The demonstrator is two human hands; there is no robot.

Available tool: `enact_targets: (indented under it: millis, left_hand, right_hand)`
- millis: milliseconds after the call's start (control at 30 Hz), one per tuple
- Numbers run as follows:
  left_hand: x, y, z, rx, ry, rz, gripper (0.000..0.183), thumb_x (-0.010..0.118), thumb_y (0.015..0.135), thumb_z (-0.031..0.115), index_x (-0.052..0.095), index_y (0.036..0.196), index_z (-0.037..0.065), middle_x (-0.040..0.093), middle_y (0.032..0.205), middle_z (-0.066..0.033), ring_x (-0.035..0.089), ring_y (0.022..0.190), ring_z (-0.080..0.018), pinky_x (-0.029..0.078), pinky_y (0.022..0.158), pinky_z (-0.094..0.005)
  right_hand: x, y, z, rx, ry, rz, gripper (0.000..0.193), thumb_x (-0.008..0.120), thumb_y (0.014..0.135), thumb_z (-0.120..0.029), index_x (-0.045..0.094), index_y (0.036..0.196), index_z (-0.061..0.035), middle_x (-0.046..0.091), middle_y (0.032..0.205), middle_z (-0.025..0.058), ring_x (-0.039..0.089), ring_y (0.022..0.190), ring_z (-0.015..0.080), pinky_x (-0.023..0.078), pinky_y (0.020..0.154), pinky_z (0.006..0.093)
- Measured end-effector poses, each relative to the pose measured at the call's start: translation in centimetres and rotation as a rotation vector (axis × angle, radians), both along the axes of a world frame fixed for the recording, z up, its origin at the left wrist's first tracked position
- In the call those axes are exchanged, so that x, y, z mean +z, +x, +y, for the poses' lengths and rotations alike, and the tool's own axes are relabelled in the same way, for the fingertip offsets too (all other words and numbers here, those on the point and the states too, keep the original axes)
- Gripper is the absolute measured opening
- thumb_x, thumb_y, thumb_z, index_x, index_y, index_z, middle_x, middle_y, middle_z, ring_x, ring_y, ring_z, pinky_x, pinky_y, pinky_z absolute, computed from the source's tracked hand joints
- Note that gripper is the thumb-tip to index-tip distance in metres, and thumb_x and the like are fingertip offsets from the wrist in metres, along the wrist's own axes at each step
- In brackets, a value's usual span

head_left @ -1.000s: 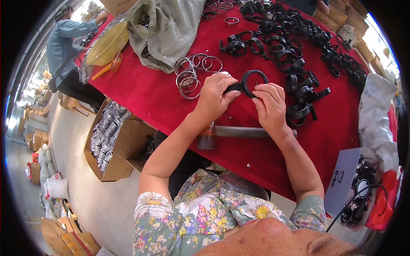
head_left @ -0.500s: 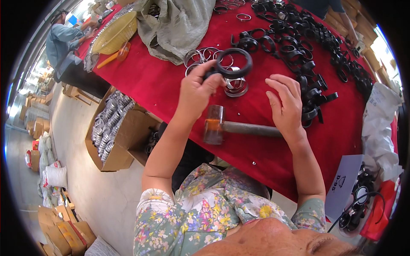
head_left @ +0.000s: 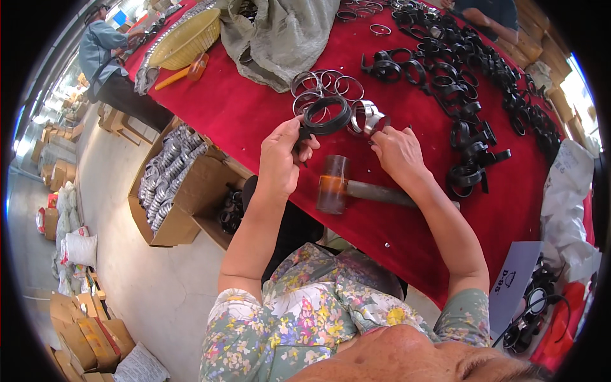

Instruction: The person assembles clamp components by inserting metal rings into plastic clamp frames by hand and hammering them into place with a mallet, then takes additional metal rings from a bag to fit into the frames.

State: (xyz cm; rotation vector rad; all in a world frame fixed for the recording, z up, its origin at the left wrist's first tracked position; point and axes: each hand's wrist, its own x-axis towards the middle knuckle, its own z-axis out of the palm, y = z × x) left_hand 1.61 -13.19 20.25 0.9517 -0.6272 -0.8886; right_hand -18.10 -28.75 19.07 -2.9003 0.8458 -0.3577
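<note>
My left hand (head_left: 282, 156) pinches a black ring-shaped part (head_left: 329, 128) by its side, holding it above the red-covered table. Close to it on the right, my right hand (head_left: 402, 154) has its fingertips closed at the edge of a shiny metal ring (head_left: 378, 121), beside a small group of similar rings (head_left: 361, 114). More thin metal rings (head_left: 347, 86) lie just beyond the black part. Below my hands a mallet (head_left: 333, 184) with a clear and orange head lies on the cloth, its grey handle running under my right forearm.
Many black ring clamps (head_left: 468, 172) spread over the right and far side. A grey-green sack (head_left: 289, 44), a yellow basket (head_left: 184, 48) and an orange-handled tool (head_left: 173, 79) lie at the far left. A carton of metal parts (head_left: 175, 219) stands by the table. Two other people work nearby.
My left hand has lowered the black ring part toward the table. My right hand has moved left and away from the black clamps, and its fingers have closed at a metal ring.
</note>
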Motion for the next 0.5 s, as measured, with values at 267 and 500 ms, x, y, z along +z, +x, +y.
enact_targets:
  millis: [267, 500]
  left_hand:
    - [-0.5, -0.9, 0.2, -0.065, -0.021, 0.140, 0.029, 0.056, 0.101, 0.017, 0.060, 0.120, -0.004, 0.070, 0.093, -0.0141, 0.064, 0.075, -0.0185, 0.051, 0.072, -0.0304]
    - [0.5, -1.6, 1.2, -0.171, -0.034, 0.243, 0.019, 0.058, 0.099, 0.015, 0.060, 0.111, 0.000, 0.069, 0.098, -0.0146, 0.066, 0.078, -0.0202, 0.052, 0.079, -0.0336]
  right_hand:
    - [-0.6, -0.7, -0.6, 0.107, -0.009, -0.454, 0.005, 0.068, 0.085, -0.009, 0.067, 0.089, -0.0047, 0.060, 0.084, 0.0097, 0.060, 0.080, 0.0266, 0.045, 0.076, 0.0355]
    - [3.0, -4.3, 1.7, 0.136, 1.078, -0.746, 0.008, 0.058, 0.096, -0.010, 0.063, 0.095, -0.0033, 0.064, 0.092, 0.0019, 0.059, 0.084, 0.0109, 0.046, 0.079, 0.0278]
